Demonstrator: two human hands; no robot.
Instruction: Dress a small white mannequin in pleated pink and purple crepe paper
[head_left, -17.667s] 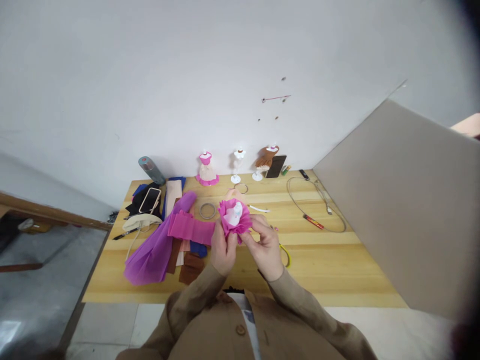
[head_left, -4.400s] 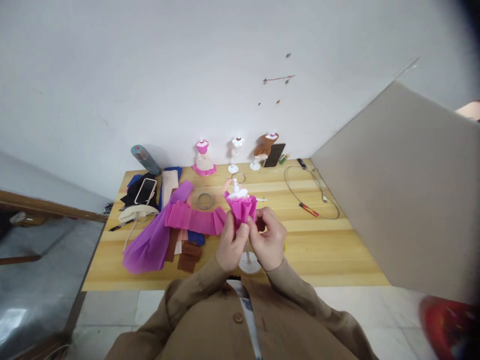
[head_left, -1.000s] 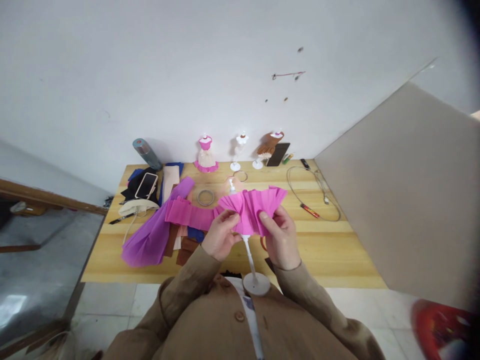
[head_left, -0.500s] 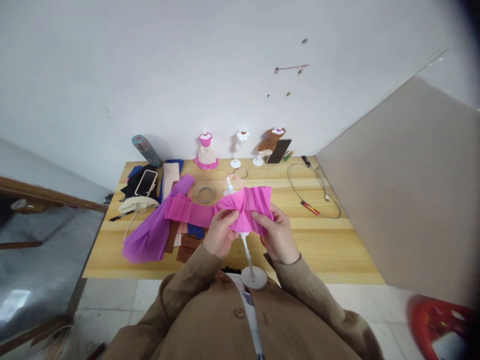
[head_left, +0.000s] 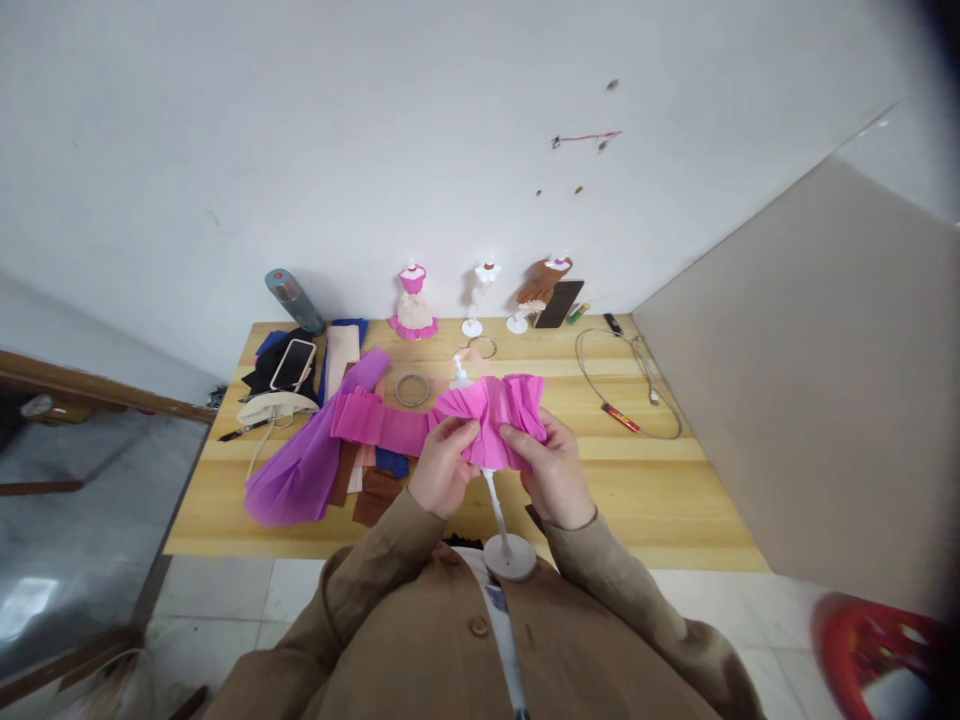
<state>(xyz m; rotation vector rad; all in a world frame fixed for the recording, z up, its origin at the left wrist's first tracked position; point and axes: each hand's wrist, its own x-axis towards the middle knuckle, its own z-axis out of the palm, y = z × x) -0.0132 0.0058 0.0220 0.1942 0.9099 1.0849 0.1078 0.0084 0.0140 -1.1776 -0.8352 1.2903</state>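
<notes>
Pink crepe paper (head_left: 491, 420) is gathered into pleats around a small white mannequin stand (head_left: 496, 505), which tilts with its round base toward my body. My left hand (head_left: 444, 462) pinches the paper's left part, thumb on top. On the other side, my right hand (head_left: 556, 465) grips its right part between thumb and fingers. The mannequin's neck pokes out above the paper; its torso is covered. A long pleated strip of the same pink runs left from my left hand, over purple crepe paper (head_left: 300, 470) on the table.
Along the wall stand a mannequin in a pink-and-cream dress (head_left: 412, 300), a white one (head_left: 474, 300) and one with brown paper (head_left: 546, 282). A roll of tape (head_left: 412, 390), a phone (head_left: 293, 365), a bottle (head_left: 292, 299) and a cable (head_left: 589, 372) are on the wooden table (head_left: 637, 510).
My right thumb has shifted slightly left on the pink paper, and the paper's right part is bunched more tightly. My left hand has barely moved.
</notes>
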